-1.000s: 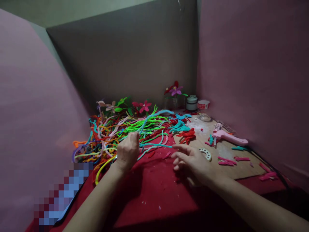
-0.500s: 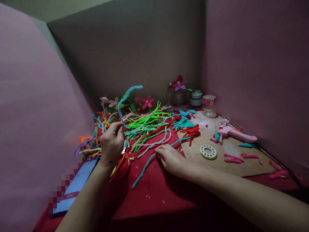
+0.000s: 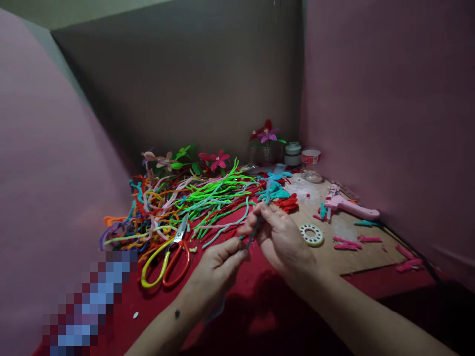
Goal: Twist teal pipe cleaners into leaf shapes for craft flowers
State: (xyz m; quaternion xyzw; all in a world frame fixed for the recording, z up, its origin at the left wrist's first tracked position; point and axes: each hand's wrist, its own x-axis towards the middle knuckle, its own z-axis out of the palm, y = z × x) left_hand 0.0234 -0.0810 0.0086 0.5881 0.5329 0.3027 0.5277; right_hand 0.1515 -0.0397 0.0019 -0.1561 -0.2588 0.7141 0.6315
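Note:
Both hands meet above the red cloth (image 3: 200,316) near the middle of the view. My left hand (image 3: 226,259) pinches the lower end of a bluish pipe cleaner (image 3: 254,233). My right hand (image 3: 280,232), just beyond it, has thumb and fingers closed on the upper part of the same pipe cleaner, whose blurred blue tip stands up past the fingertips. Beside my left hand lie open scissors (image 3: 176,241) with one yellow and one red handle. Behind the hands is a heap of green, pink and pale blue pipe cleaners (image 3: 218,189).
A brown board (image 3: 363,259) at right carries a pink glue gun (image 3: 351,205), a yellow-white tape roll (image 3: 311,235), pink pieces (image 3: 347,244) and red loops. Fuzzy flowers (image 3: 217,160), a grey-green jar (image 3: 293,154) and a red-white cup (image 3: 310,157) stand behind.
My left hand has come down and right, away from the scissors, bringing its blue pipe cleaner. My right hand has risen from the cloth and turned to grip it. The view has shifted slightly.

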